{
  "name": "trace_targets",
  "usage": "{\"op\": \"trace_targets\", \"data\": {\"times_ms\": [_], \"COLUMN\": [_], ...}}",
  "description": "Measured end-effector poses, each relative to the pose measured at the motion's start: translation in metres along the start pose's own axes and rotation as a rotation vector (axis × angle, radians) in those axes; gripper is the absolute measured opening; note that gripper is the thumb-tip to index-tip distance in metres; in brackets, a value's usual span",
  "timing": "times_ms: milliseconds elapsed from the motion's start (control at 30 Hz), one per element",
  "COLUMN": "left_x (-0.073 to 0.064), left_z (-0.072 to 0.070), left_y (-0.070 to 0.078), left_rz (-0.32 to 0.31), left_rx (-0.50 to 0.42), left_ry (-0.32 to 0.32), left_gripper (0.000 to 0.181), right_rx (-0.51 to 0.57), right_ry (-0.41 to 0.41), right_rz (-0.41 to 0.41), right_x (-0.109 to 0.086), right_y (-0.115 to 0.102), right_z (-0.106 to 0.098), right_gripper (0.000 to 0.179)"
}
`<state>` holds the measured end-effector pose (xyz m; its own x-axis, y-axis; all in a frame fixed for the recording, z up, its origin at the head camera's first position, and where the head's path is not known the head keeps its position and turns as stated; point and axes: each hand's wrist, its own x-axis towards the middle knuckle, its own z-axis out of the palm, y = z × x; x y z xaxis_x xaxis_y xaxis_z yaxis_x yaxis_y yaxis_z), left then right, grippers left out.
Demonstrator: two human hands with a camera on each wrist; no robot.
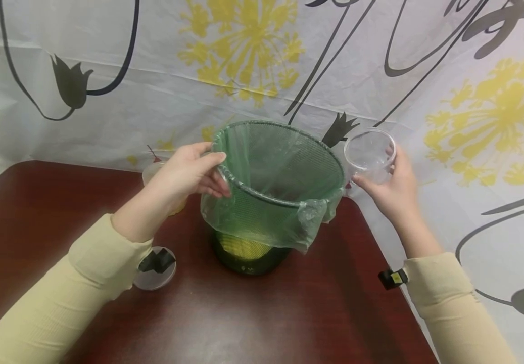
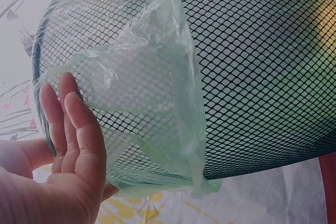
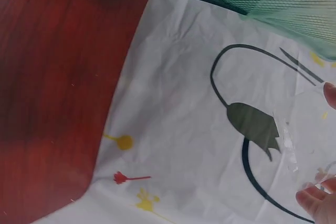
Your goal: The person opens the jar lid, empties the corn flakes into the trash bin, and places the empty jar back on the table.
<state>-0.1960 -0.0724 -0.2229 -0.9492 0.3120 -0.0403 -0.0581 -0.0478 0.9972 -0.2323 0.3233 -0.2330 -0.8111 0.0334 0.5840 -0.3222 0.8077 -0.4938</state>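
My left hand [image 1: 198, 169] grips the rim of a dark mesh wastebasket [image 1: 284, 144], thumb over the edge and fingers on the outside. A thin green bin liner [image 1: 262, 217] lines the basket and hangs folded over its rim; in the left wrist view my fingers lie against the liner [image 2: 152, 77]. In my right hand [image 1: 395, 189] is a clear round plastic container [image 1: 371, 151], held by its side, just right of the basket's rim. Only the fingertips and part of the clear container [image 3: 307, 129] show in the right wrist view.
On the dark red table [image 1: 243, 313], a clear round lid [image 1: 154, 278] lies below my left forearm. Behind my left hand stands another clear container [image 1: 149, 174], partly hidden. Something yellow [image 1: 243, 246] shows through the basket's lower mesh. A flower-printed white sheet [image 1: 130, 121] hangs behind the table.
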Motion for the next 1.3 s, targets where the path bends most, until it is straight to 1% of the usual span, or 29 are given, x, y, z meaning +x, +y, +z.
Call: {"op": "trace_targets", "data": {"times_ms": [200, 467, 700, 867, 1067, 1300], "left_x": [0.002, 0.000, 0.000, 0.000, 0.000, 0.000], "left_z": [0.000, 0.001, 0.000, 0.000, 0.000, 0.000], "left_y": [-0.001, 0.000, 0.001, 0.000, 0.000, -0.001], "left_rz": [0.001, 0.007, 0.009, 0.008, 0.009, 0.009], "left_rx": [0.003, 0.003, 0.008, 0.005, 0.000, 0.001], "left_ry": [0.000, -0.003, -0.009, -0.004, -0.008, 0.000], "left_gripper": [0.069, 0.068, 0.068, 0.067, 0.067, 0.068], "right_rx": [0.071, 0.113, 0.154, 0.172, 0.208, 0.224], "right_ry": [-0.024, -0.023, -0.013, -0.034, -0.042, -0.041], "right_rz": [0.095, 0.191, 0.222, 0.263, 0.325, 0.365], "right_x": [-0.011, -0.025, -0.032, -0.039, -0.047, -0.057], "right_y": [0.010, 0.022, 0.038, 0.046, 0.054, 0.063], "right_z": [0.010, 0.023, 0.034, 0.040, 0.049, 0.057], "right_gripper": [0.092, 0.093, 0.090, 0.089, 0.092, 0.094]}}
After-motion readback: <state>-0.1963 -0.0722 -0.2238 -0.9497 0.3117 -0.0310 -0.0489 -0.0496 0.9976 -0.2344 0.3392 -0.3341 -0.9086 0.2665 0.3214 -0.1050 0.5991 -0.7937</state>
